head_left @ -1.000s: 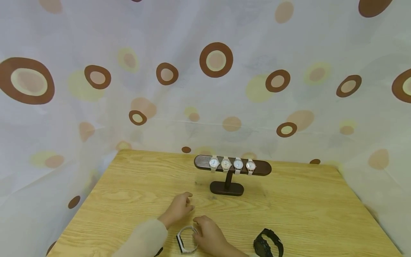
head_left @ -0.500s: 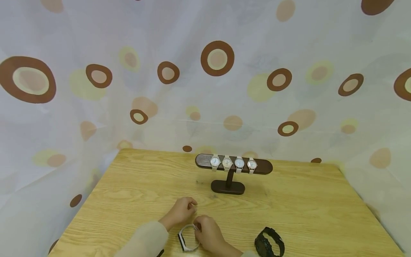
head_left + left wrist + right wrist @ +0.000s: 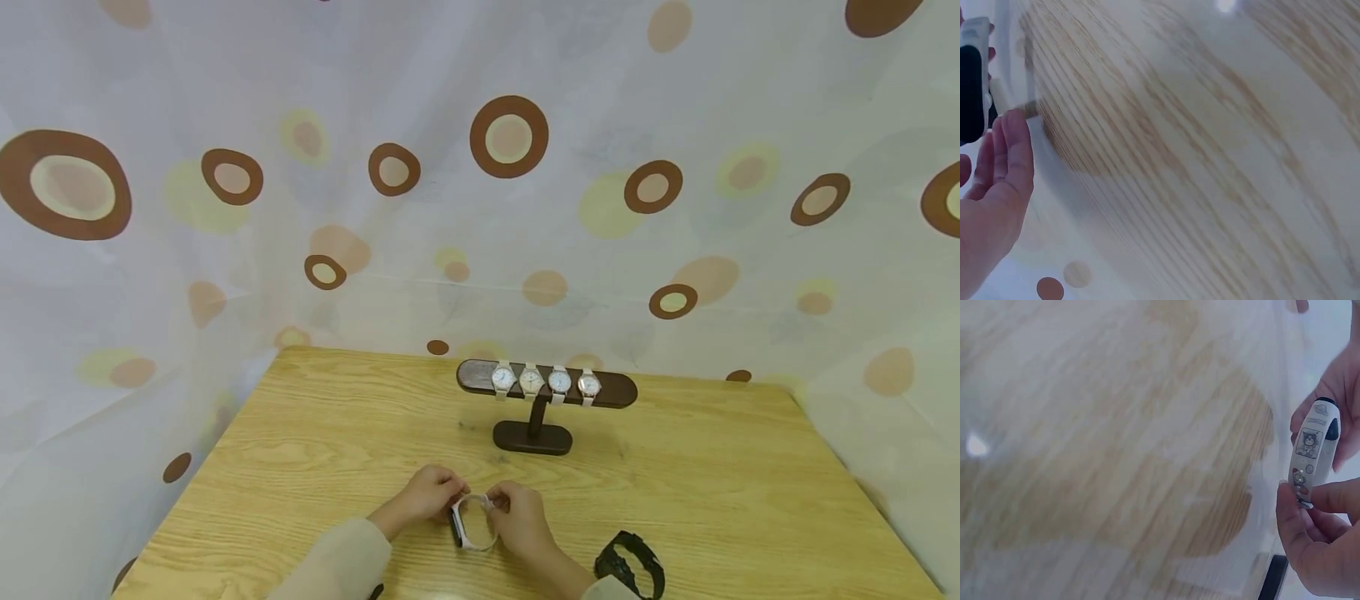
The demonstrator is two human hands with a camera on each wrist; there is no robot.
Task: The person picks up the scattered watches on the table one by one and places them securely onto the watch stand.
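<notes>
A white smart band (image 3: 476, 547) with a black screen and a looped strap is between my two hands, above the near part of the table. My left hand (image 3: 427, 493) holds it at the screen side, fingertips at its upper left edge. The right hand (image 3: 522, 521) pinches the strap's opposite side between thumb and fingers. In the right wrist view, cartoon prints show on the strap (image 3: 1308, 447), its end pinched by the right fingertips. The dark screen (image 3: 969, 94) faces the left wrist camera, close above the left fingers (image 3: 1017, 144).
Behind the hands, a dark wooden watch stand (image 3: 532, 437) carries several white-strapped watches (image 3: 532, 381) on its bar. A black watch (image 3: 630, 567) stands on the wooden table (image 3: 720, 483) at right. Part of a black object (image 3: 377, 591) shows beside the left sleeve. Patterned cloth (image 3: 420, 83) surrounds the table.
The right hand has raised the smart band and moved it right and away from me. The left hand has shifted slightly right to meet it, its fingers now at the band.
</notes>
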